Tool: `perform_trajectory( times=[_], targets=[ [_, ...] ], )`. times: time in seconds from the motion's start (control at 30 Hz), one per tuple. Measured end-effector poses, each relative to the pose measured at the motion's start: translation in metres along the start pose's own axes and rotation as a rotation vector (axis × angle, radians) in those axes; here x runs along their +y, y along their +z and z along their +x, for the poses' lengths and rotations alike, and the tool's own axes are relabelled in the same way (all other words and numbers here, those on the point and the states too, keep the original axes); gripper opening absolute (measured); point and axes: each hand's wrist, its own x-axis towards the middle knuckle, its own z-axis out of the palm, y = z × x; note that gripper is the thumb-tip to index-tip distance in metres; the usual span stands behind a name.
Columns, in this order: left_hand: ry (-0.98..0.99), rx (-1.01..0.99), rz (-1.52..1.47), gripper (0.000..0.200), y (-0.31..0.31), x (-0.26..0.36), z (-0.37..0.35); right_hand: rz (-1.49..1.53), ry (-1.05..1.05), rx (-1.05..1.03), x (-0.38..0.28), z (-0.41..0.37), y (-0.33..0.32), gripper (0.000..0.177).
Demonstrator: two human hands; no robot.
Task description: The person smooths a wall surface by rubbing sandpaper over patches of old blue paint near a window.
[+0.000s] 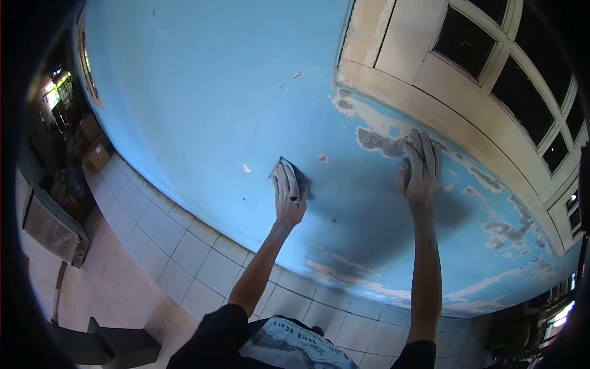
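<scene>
Blue wall (203,123) fills the middle of the frame, paint worn off in pale and grey patches toward the right and along the lower edge. Left hand (289,194), mid-frame: fingers together, laid over a thin dark-edged sheet (275,172) and holding it against the wall; the sheet's corner shows past the fingertips, its material can't be told. Right hand (421,169), right of center: fingers extended side by side, thumb apart, fingertips at the right end of a rough grey patch (380,142); nothing seen in its grip. The two hands are well apart, both with pale, dusty-looking fingers. Cream window frame (424,95) with dark panes (465,42) runs from the top to the right side, above the right hand. Small pale chip (246,168) in the paint left of the sheet. Tiled floor (190,252) along the wall's lower edge; cardboard box (97,156) at the left of the frame. Dark sleeves (212,332) at the bottom.
</scene>
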Motion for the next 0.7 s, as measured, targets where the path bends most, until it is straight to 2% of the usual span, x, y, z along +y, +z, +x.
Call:
perform_trajectory(
  times=[0.03, 0.1, 0.13, 0.17, 0.2, 0.27, 0.3, 0.37, 0.43, 0.47, 0.57, 0.63, 0.7],
  targets=[
    [0.003, -0.003, 0.004, 0.072, -0.004, 0.004, 0.006, -0.002, 0.006, -0.009, -0.002, -0.002, -0.002, 0.027],
    [0.033, 0.217, -0.154, 0.072, -0.016, 0.023, 0.035, 0.017, 0.009, -0.005, -0.002, 0.000, -0.001, 0.026],
    [0.032, 0.244, -0.176, 0.071, -0.027, 0.032, 0.057, 0.034, 0.007, 0.000, -0.002, 0.000, -0.001, 0.025],
    [-0.003, 0.163, -0.153, 0.070, -0.026, 0.025, 0.077, 0.030, 0.013, -0.008, -0.001, -0.001, -0.002, 0.025],
    [0.151, 0.289, -0.151, 0.069, -0.056, 0.050, 0.105, 0.012, 0.008, -0.010, -0.002, -0.002, -0.001, 0.025],
    [0.161, 0.302, -0.101, 0.069, -0.058, 0.063, 0.121, -0.006, 0.010, -0.018, -0.002, -0.002, -0.001, 0.024],
    [0.167, 0.323, -0.044, 0.069, -0.058, 0.065, 0.121, 0.016, 0.004, -0.008, -0.003, -0.002, -0.002, 0.024],
    [0.158, 0.228, 0.015, 0.071, -0.031, 0.053, 0.077, 0.019, -0.006, 0.031, 0.000, 0.002, 0.000, 0.024],
    [0.209, 0.001, 0.024, 0.076, 0.007, 0.020, 0.008, 0.029, 0.000, 0.018, -0.001, 0.000, -0.001, 0.023],
    [0.120, -0.101, -0.010, 0.076, -0.001, 0.024, -0.004, 0.020, -0.002, 0.030, 0.000, 0.002, -0.001, 0.023],
    [0.110, -0.047, -0.076, 0.074, -0.002, 0.030, 0.007, 0.028, 0.004, 0.025, -0.003, -0.002, 0.000, 0.023],
    [0.068, -0.007, -0.131, 0.073, -0.021, 0.046, 0.047, 0.024, 0.014, 0.029, -0.001, -0.003, 0.000, 0.023],
    [0.115, 0.173, -0.088, 0.074, -0.041, 0.062, 0.083, 0.024, 0.015, 0.016, -0.001, -0.004, 0.001, 0.024]
  ],
)
